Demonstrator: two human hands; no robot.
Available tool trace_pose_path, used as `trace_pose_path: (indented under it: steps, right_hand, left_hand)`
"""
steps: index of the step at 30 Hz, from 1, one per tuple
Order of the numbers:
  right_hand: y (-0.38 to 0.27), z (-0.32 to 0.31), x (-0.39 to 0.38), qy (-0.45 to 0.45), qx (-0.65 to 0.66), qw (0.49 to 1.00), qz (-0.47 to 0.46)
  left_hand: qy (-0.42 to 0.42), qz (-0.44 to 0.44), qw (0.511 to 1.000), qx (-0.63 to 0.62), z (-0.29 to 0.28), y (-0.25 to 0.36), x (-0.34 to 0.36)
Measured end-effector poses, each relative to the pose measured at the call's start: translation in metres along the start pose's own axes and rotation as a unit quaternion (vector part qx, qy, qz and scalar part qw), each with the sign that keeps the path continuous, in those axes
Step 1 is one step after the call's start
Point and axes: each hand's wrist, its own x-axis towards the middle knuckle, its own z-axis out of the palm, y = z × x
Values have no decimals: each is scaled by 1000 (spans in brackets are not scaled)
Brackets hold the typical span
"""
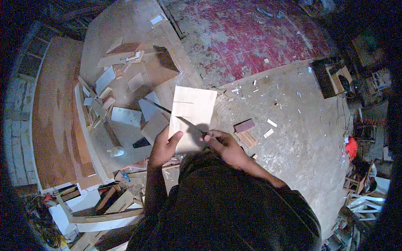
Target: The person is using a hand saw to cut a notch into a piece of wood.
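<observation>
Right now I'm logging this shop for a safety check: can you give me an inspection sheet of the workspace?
Surface: dusty concrete floor, red tiles beyond.
Job's things: pale sheet held upright; thin blade laid against it.
Clutter: board offcuts on a low bench, wood chips, small dark block.
Hands: left hand grips the sheet's lower edge; right hand holds the blade.
Cables: nothing seen.
Surroundings: timber scraps lower left, stacked junk right.

Pale smooth matt wooden panel [190, 117], thin dark metal blade [190, 125], rough dusty concrete floor [293, 138]
</observation>
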Motion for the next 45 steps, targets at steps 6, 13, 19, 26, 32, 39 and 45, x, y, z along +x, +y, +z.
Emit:
trace_pose_path:
  steps: [6,13,19,26,32,39,45]
  right_hand:
    - [-2,3,0,-10,-44,998,40]
    - [-30,20,-12,-21,-204,978,-41]
    - [-5,-11,1,267,49,957,-99]
    - [173,-62,91,198,-270,938,-93]
    - [270,-47,115,107,-420,899,-57]
    - [262,-32,140,40,-458,888,-14]
    - [185,-10,142,117,-386,915,-8]
  left_hand:
    - [28,43,998,-23,9,-29,-1]
    - [-106,-24,988,106,26,-61,-7]
    - [157,-54,970,-179,17,-41,-18]
    - [247,-113,902,-334,-11,-20,-37]
    - [255,-68,919,-294,-22,-23,-45]
    - [198,-85,937,-276,-46,-19,-42]
    - [164,-62,935,-307,-54,-19,-32]
